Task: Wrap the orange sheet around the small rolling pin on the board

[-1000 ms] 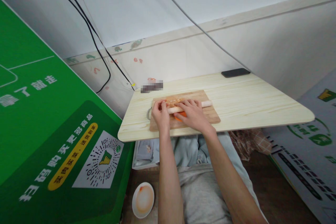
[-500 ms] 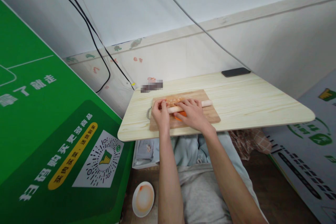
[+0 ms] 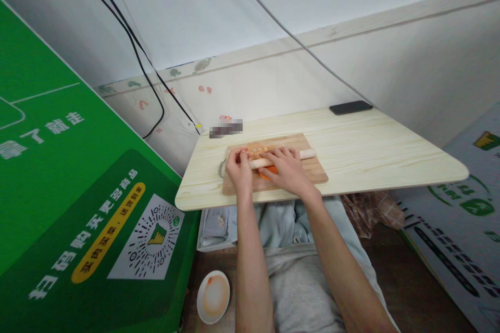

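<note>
The wall (image 3: 273, 83) is spanning the upper frame; the pale table (image 3: 390, 151) is extending rightward well past the central cutting board (image 3: 318, 170), lying near its front edge. Thereon, a white rod (image 3: 307, 154) is lying clasped by the right hand (image 3: 289, 170); the left hand (image 3: 239, 167) is curling at its left end, hold indeterminable.

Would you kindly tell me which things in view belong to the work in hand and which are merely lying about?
Apparently in use:
pale rod, under the right hand
orange material
wooden board
table

Apparently just lying about:
black phone
stained white dish
pixelated item, unidentifiable
</note>
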{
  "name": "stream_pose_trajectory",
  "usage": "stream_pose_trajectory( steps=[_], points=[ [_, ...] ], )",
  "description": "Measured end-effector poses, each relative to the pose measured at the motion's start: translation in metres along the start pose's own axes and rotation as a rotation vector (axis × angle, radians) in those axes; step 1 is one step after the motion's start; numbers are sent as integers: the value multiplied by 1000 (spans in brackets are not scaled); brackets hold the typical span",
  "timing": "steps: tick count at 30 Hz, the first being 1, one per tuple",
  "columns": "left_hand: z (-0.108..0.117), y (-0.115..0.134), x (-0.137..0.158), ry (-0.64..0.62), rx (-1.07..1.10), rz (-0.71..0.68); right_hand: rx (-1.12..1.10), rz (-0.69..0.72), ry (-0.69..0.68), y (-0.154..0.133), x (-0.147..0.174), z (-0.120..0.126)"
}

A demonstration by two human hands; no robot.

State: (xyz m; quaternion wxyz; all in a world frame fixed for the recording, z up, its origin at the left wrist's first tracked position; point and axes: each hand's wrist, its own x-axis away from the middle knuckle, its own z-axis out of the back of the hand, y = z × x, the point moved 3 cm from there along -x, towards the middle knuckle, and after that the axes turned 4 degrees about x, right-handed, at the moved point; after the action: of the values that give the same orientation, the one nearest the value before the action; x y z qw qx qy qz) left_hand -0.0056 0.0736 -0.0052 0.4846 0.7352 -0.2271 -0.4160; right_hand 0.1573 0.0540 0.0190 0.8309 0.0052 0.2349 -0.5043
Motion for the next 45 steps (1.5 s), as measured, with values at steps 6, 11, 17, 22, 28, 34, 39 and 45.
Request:
stream_pose_trajectory(
  steps=[6,11,17,22,28,34,39,45],
  points=[
    [0,0,0,6,-9,-4,-2,-3,14,0,0,-2],
    [0,0,0,-2,-6,-3,-6,1,16,1,0,-3],
    [0,1,0,1,-11,-6,0,6,28,2,0,-4],
    [0,0,0,3,9,-4,8,1,20,2,-1,-4],
    [0,-1,-1,3,-14,3,-1,-18,-9,0,-1,-1],
    [0,-1,-1,4,-13,4,2,-20,-10,0,-1,-1],
    [0,-2,-1,11,-4,4,1,-22,-10,0,-1,-1],
    [0,0,0,2,-11,3,1,-23,-10,-1,-1,0]
  ],
)
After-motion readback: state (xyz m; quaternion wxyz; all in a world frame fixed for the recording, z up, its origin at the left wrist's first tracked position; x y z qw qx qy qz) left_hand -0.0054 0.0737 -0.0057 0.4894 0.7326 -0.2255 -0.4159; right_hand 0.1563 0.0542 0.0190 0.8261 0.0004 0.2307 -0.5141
